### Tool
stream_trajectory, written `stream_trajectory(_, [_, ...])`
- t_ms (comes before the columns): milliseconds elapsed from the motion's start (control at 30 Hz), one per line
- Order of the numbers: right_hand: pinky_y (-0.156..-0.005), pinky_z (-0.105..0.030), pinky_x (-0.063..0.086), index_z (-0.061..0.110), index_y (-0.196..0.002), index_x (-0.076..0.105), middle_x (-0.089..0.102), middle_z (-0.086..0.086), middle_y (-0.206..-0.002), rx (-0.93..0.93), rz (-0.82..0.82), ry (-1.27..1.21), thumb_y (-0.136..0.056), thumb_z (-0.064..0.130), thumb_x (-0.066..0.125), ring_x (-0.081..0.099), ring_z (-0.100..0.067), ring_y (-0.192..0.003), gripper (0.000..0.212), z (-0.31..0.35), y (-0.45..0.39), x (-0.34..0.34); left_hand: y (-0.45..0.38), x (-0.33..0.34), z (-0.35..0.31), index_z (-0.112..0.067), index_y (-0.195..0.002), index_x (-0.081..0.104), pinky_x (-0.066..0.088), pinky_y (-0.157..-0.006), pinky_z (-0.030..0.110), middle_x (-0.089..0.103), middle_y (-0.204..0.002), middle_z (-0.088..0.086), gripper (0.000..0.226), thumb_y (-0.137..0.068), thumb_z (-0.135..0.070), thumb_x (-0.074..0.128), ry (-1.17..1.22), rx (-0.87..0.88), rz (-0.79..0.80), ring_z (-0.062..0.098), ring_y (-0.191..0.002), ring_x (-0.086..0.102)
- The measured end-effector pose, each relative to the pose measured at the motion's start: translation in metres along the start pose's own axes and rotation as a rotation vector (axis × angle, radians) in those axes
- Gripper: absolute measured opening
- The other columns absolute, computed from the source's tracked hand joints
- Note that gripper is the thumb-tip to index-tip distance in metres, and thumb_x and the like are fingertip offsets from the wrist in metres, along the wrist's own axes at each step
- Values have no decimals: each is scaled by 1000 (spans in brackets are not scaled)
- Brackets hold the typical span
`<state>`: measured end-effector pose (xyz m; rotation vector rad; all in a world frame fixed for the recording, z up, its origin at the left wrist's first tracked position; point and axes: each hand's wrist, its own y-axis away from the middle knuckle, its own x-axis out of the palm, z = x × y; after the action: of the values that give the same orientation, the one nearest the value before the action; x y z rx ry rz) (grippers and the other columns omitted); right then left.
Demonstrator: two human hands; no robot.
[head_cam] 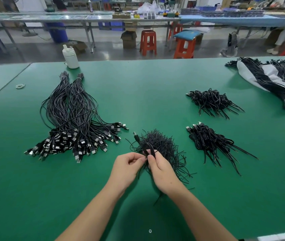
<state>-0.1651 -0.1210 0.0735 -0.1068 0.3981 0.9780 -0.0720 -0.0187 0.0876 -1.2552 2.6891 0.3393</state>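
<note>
A coiled black USB cable [148, 148] is held over the green table [138, 94], its plug [135, 135] pointing up and away. My left hand [127, 168] pinches it from the left with curled fingers. From the right, my right hand [161, 168] grips the coil. Just behind the hands lies a heap of short black ties [166, 146]. To the left lie two long bundles of loose USB cables [72, 119], plugs toward me.
Two piles of coiled, tied cables lie at right, one far [211, 101] and one near [209, 141]. More bundles rest on a white sheet [253, 73] at far right. A white bottle [70, 57] and rubber bands [20, 86] sit at the back left.
</note>
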Motion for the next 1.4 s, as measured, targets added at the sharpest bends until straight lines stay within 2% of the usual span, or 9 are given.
stream_trajectory(200, [-64,-26,36,6,-80,44,47,4,-74,-3,-43,-47,-106,29,41,41,-10,-68,35,-3,-1,2,2,0,-2,-26,-79,73,36,-56,17,54,-57,-15,12,-89,-20,69,-315,197,-72,3,-52,43])
stream_trajectory(300, [-61,-31,35,15,-76,40,41,-1,-71,23,-33,-75,-107,29,41,37,-14,-65,34,-1,-2,1,12,0,-4,-20,-87,71,46,-61,29,58,-80,-7,3,-87,-21,68,-717,501,-124,10,-65,56])
stream_trajectory(433, [-57,-32,33,18,-75,39,38,0,-67,92,36,-107,-105,33,43,35,-16,-59,34,-2,-5,-1,13,-4,-6,-14,-71,64,47,-47,35,54,-70,2,11,-79,-18,70,-1063,872,-208,22,-63,55])
stream_trajectory(533, [-49,-30,33,19,-72,38,39,6,-59,131,86,-135,-104,33,43,36,-15,-48,35,-5,-7,-5,8,-8,-9,-13,-70,61,48,-58,38,55,-74,5,13,-81,-10,67,-1119,1077,-173,27,-73,55])
stream_trajectory(633, [-44,-29,32,19,-72,40,38,10,-52,185,165,-215,-102,28,42,32,-14,-45,32,-5,-7,-9,2,-15,-15,-10,-83,68,50,-85,37,64,-92,7,16,-88,-4,54,-1094,1197,-17,29,-108,62])
stream_trajectory(833, [-48,-32,25,19,-74,44,31,9,-55,191,312,-265,-83,31,42,25,-13,-48,15,8,0,-21,-2,-17,-23,-15,-90,65,47,-83,25,65,-104,-5,14,-94,-12,52,-653,780,117,14,-90,60])
stream_trajectory(933, [-60,-40,40,14,-85,46,52,6,-69,-23,272,160,-97,41,43,46,-16,-60,29,15,4,-27,-3,-15,-26,-25,-83,67,39,-73,8,65,-81,-18,16,-92,-13,62,-501,536,85,-4,-80,57])
stream_trajectory(1067, [-67,-42,41,20,-93,39,53,3,-81,-210,234,723,-107,45,27,58,-29,-79,30,17,8,-25,-9,-15,-26,-33,-71,67,40,-62,18,66,-68,-13,24,-90,-18,67,-459,213,107,0,-61,51])
stream_trajectory(1400, [-63,-36,29,20,-109,50,61,3,-92,-344,136,978,-108,41,23,61,-25,-78,34,13,13,-17,-9,-23,-25,-19,-74,74,31,-46,17,57,-55,-10,16,-84,-31,77,-379,37,96,3,-43,36])
